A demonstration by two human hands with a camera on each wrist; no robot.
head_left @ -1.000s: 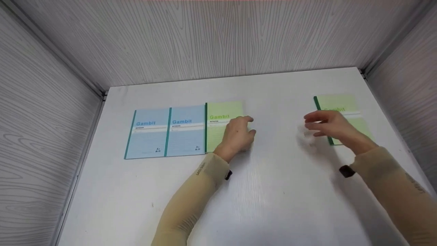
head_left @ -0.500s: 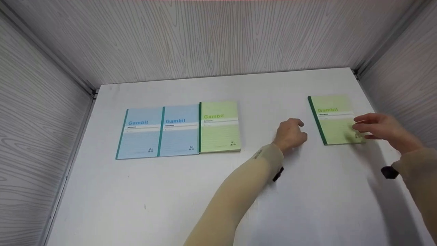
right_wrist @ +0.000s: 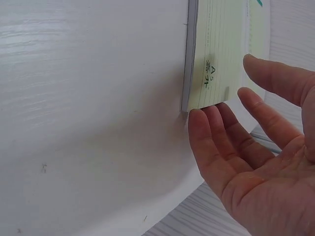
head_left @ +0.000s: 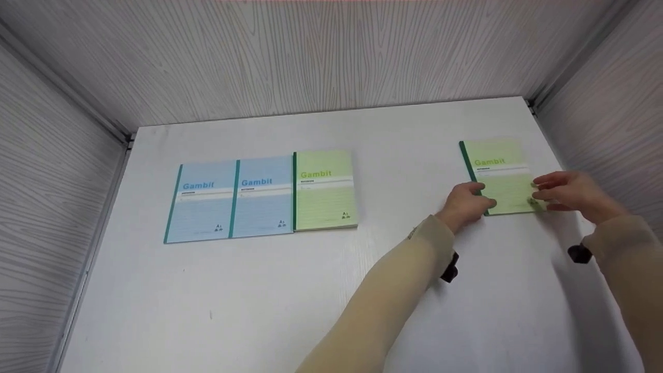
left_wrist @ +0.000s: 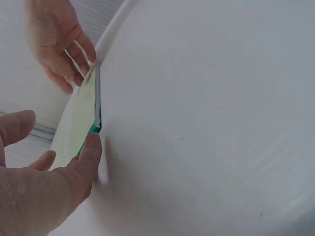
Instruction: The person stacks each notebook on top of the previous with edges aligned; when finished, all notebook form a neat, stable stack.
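At the right of the head view we see a lone green notebook (head_left: pixel 500 176) lying flat on the white table (head_left: pixel 311 290), its right edge close to the table's right border and the grey side wall (head_left: pixel 611 103). To its left a broad bare stretch of table runs across to the row of three notebooks (head_left: pixel 261 197) in the middle left of the frame: two blue and one green, lying edge to edge.

Our left hand (head_left: pixel 463 204) is at the notebook's lower left corner, by the dark green spine; in the left wrist view its fingertip (left_wrist: pixel 91 147) touches that corner, fingers loosely curved, not clamped.

Our right hand (head_left: pixel 570 191) is at the lower right corner. The right wrist view shows its fingers (right_wrist: pixel 216 142) straight and slightly spread, tips against the near edge.
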